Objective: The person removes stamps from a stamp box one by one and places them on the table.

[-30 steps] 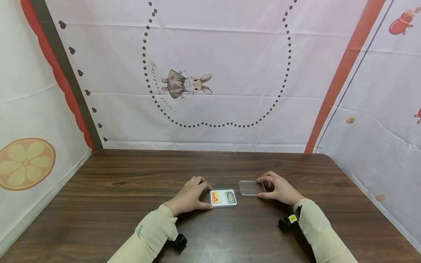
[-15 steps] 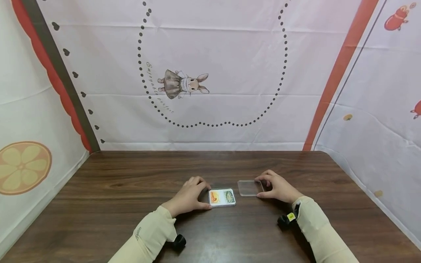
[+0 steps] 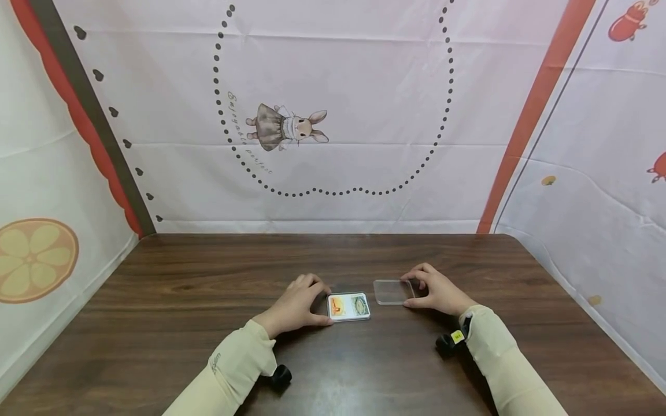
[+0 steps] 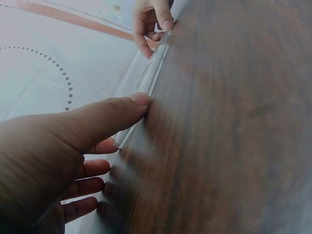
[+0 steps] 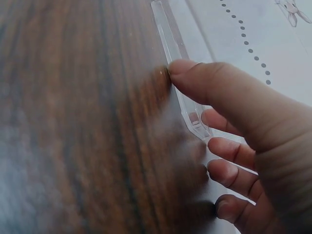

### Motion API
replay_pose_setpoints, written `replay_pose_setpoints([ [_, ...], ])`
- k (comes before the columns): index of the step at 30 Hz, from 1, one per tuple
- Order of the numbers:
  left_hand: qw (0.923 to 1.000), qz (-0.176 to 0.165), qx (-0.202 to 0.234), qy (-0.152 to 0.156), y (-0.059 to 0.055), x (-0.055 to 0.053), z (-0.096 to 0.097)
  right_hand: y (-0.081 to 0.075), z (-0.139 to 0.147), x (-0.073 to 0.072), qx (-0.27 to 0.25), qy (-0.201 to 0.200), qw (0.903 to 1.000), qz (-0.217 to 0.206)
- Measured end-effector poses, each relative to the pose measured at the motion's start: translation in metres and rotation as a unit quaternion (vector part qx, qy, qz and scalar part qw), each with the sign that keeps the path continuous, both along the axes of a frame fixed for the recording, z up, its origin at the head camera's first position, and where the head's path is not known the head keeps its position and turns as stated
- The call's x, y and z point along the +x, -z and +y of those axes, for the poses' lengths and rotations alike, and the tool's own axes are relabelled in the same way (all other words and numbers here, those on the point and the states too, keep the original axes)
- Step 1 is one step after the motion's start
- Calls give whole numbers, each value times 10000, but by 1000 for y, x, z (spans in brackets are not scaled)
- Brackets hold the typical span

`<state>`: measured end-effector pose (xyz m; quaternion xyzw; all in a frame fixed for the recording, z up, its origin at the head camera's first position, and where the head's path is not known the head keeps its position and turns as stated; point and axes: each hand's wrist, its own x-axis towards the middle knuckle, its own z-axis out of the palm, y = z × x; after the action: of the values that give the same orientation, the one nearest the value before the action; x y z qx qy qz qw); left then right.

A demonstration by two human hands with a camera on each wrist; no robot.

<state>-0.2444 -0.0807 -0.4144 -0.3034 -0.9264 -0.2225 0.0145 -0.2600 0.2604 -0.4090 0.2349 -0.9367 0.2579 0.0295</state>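
Observation:
A clear plastic card box point(image 3: 350, 307) lies flat on the wooden table, with picture cards showing orange and green prints inside. My left hand point(image 3: 292, 306) pinches its left end between thumb and fingers; the thumb presses the near side in the left wrist view. To the right, a small gap away, lies a clear, see-through lid point(image 3: 389, 293) with nothing visible in it. Thumb and fingers of my right hand point(image 3: 438, 290) hold the right end of this lid. In the right wrist view the lid point(image 5: 168, 36) sits at the table surface, the other fingertips close to the wood.
The dark brown table point(image 3: 208, 263) spreads around both hands. A white printed cloth point(image 3: 364, 115) with a rabbit picture hangs behind its far edge, and more cloth hangs at both sides. A black wrist camera point(image 3: 281, 377) sits under the left sleeve, another point(image 3: 446, 345) under the right.
The head view has shifted slightly. Both hands keep their hold, and the card box and the lid stay in about the same places on the table.

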Motion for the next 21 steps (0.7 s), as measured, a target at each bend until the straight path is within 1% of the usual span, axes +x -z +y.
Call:
replay_pose_setpoints([
  [3, 10000, 12, -27, -12, 0, 0, -1, 0, -1, -1, -10, 6, 10000, 61],
  [7, 10000, -19, -12, -2, -1, 2, -1, 0, -2, 0, 84, -64, 9996, 272],
  [10, 10000, -58, -11, 8, -1, 3, -1, -2, -2, 0, 111, -29, 9997, 232],
  [14, 10000, -88, -18, 10, -3, 4, -1, -6, -3, 1, 139, 38, 9999, 80],
  [17, 10000, -94, -28, 11, -4, 4, 0, -8, -4, 3, 110, 60, 9999, 45],
  [21, 10000, -73, -61, 15, -4, 4, -1, -10, -6, 4, 118, 70, 9999, 98],
])
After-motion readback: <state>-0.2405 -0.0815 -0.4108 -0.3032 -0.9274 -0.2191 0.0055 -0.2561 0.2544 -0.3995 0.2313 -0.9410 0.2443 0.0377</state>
